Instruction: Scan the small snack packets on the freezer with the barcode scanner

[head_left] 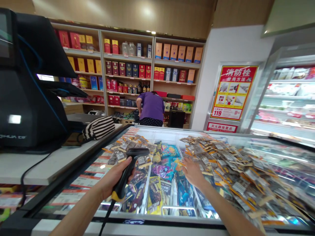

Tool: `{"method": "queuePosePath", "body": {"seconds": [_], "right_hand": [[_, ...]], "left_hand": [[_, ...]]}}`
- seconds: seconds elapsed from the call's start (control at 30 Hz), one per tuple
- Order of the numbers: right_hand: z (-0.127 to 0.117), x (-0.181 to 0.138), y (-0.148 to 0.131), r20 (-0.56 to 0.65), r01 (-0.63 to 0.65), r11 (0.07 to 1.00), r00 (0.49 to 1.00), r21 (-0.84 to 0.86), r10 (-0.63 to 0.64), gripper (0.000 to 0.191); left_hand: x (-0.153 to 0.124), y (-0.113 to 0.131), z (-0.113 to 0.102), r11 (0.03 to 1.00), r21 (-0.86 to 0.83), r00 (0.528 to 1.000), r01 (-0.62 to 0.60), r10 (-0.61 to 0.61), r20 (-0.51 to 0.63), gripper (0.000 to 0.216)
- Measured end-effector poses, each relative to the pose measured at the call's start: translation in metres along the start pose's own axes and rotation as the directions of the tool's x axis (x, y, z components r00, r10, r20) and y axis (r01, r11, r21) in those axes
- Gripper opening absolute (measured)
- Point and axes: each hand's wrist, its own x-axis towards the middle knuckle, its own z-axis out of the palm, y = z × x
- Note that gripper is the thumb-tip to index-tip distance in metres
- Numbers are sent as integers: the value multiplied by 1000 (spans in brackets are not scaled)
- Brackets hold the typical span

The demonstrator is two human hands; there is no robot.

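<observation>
My left hand [112, 177] is wrapped round the handle of a black and yellow barcode scanner [125, 173], whose head points away from me and whose cable hangs down. My right hand [193, 170] reaches over the glass of a chest freezer, fingers spread, at the left edge of a large pile of small packets [236, 170] with orange edges and labels. Whether its fingertips touch a packet I cannot tell. Beyond the scanner lies a smaller group of similar packets [120, 146]. Under the glass are colourful frozen-food bags [167, 164].
A dark checkout terminal [31, 98] and a striped pouch [99, 127] stand on the counter [31, 170] at the left. A person in a purple top [151, 106] bends beyond the freezer, before shelves of boxes [128, 68]. A lit refrigerated cabinet [290, 95] stands right.
</observation>
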Motion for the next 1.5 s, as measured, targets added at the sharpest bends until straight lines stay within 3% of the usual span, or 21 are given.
{"method": "queuePosePath", "body": {"seconds": [0.07,0.13,0.27,0.37,0.47,0.6,0.73,0.9,1.07,1.27,1.37,1.5], "right_hand": [[0,-1,-5,-8,104,986,995,127,-104,34],[-2,0,-7,-62,115,969,993,220,-103,32],[-7,7,-5,-138,-138,975,977,172,162,37],[-8,18,-4,-40,-230,966,971,118,236,39],[-3,30,-4,36,-263,935,964,239,262,32],[9,36,-3,36,-275,748,947,604,319,22],[15,35,-4,-52,-135,480,933,867,357,23],[17,35,-4,-91,-43,306,907,951,410,22],[16,34,-1,-87,24,168,921,986,381,49],[11,31,2,-184,116,241,941,964,284,38],[12,30,4,-190,97,283,928,954,320,33],[11,30,3,-172,71,272,914,960,369,32]], "left_hand": [[3,-3,1,1000,-2,1000,-3,3,30,31],[4,-5,1,1000,-14,999,8,-7,49,31],[3,-4,4,1000,-23,999,21,-20,38,32],[1,-3,7,1000,-10,999,23,-22,33,32],[0,-2,10,1000,0,999,6,-6,46,31],[-6,-1,10,999,-8,993,31,-30,113,31],[-16,4,10,997,-19,976,77,-71,206,30],[-29,11,12,990,-51,947,128,-107,304,29],[-34,13,12,983,-80,927,164,-126,355,28],[-31,12,14,979,-99,940,176,-137,313,31],[-31,13,15,983,-97,954,156,-125,273,29],[-32,15,15,987,-91,953,136,-105,286,31]]}}
